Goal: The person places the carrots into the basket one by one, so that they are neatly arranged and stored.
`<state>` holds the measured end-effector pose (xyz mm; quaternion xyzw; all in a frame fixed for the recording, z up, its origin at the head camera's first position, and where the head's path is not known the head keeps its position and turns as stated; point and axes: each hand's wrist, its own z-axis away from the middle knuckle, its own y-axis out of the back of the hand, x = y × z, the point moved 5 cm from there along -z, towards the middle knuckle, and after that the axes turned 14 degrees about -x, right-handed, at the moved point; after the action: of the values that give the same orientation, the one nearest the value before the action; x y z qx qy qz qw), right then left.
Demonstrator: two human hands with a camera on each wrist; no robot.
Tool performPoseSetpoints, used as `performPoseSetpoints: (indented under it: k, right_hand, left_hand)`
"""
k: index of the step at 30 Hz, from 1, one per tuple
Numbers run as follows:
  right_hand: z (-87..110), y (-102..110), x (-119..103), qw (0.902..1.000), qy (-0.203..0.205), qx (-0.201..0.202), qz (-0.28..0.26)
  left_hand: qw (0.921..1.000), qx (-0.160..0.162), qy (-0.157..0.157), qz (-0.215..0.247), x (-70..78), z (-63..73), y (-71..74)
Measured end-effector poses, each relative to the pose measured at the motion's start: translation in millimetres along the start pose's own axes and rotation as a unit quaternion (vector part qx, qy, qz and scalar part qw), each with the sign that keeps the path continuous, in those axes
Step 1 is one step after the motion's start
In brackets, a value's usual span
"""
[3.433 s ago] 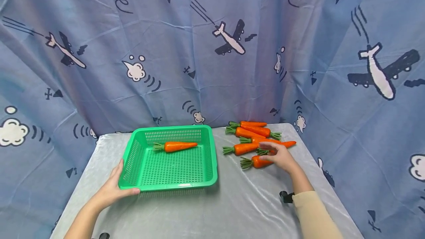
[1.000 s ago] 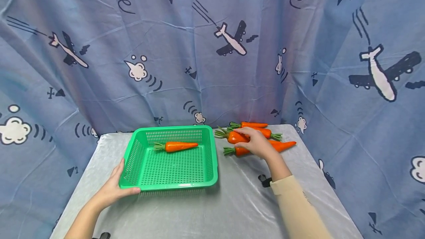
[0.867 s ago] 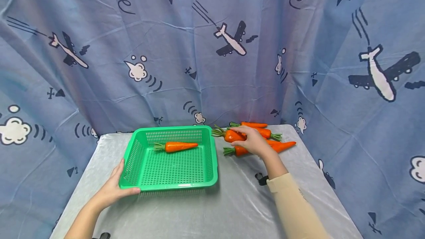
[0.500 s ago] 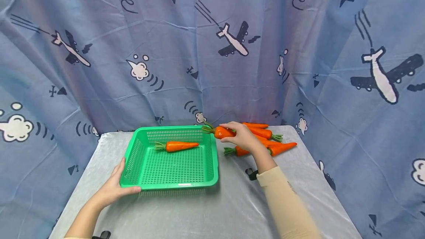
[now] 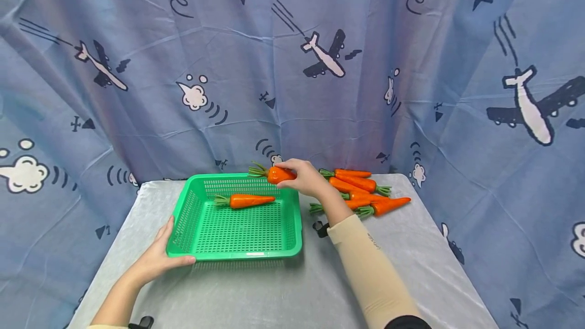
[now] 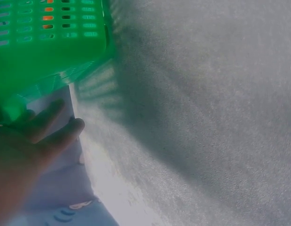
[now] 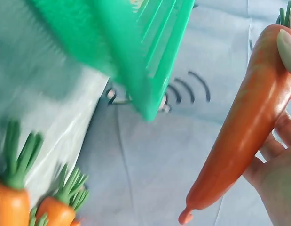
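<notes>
A green plastic mesh basket (image 5: 219,256) stands on the left half of the table, with one orange carrot (image 5: 249,200) lying across its back part. My left hand (image 5: 153,260) holds the basket's front left corner, thumb along the front rim and fingers on the left side. In the left wrist view, fingers (image 6: 65,134) show beside the basket wall (image 6: 46,59). My right hand (image 5: 306,179) grips a second carrot (image 5: 277,174) near its leafy end, raised over the basket's back right corner. The right wrist view shows this carrot's body (image 7: 244,127) hanging free, tip downward.
A heap of several carrots (image 5: 361,183) lies at the back right of the table, just right of the basket. A silvery cloth (image 5: 320,283) covers the table. Blue patterned curtains (image 5: 256,90) hang close along its back and sides.
My right hand went from the front of the heap to a carrot there, lifted it and carried it left over the basket's edge. My left hand stayed at the corner.
</notes>
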<state>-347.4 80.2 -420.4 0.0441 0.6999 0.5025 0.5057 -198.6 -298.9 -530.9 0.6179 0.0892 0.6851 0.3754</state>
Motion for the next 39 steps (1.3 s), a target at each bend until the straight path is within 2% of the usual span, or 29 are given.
performPoseSetpoints:
  k: [12,20,28,33,39]
  right_hand:
    - [-54.2,-35.8,-26.9,0.9985,0.024,-0.048,0.008]
    - [-77.5,-67.4,-38.9,0.9958,0.002,-0.089,0.018]
    - [-92.6,-103.9,-23.1,0.9911,-0.043,-0.125,0.017]
    - [-97.3,-120.9,-13.2,0.9890,-0.063,-0.132,0.017]
    - [-99.9,-137.6,-11.2,0.9845,-0.089,-0.140,0.056]
  left_hand:
    - [0.9999,-0.003,0.010,-0.001,-2.3,-1.9,-0.2]
    - [1.0000,-0.002,0.005,-0.001,1.1,0.8,-1.0]
    - [1.0000,-0.001,0.009,0.000,-1.8,-0.7,-0.8]
    - [1.0000,0.002,0.004,-0.001,-3.6,-1.0,-0.8]
    - [1.0000,0.003,0.000,-0.002,-5.1,-1.0,0.6]
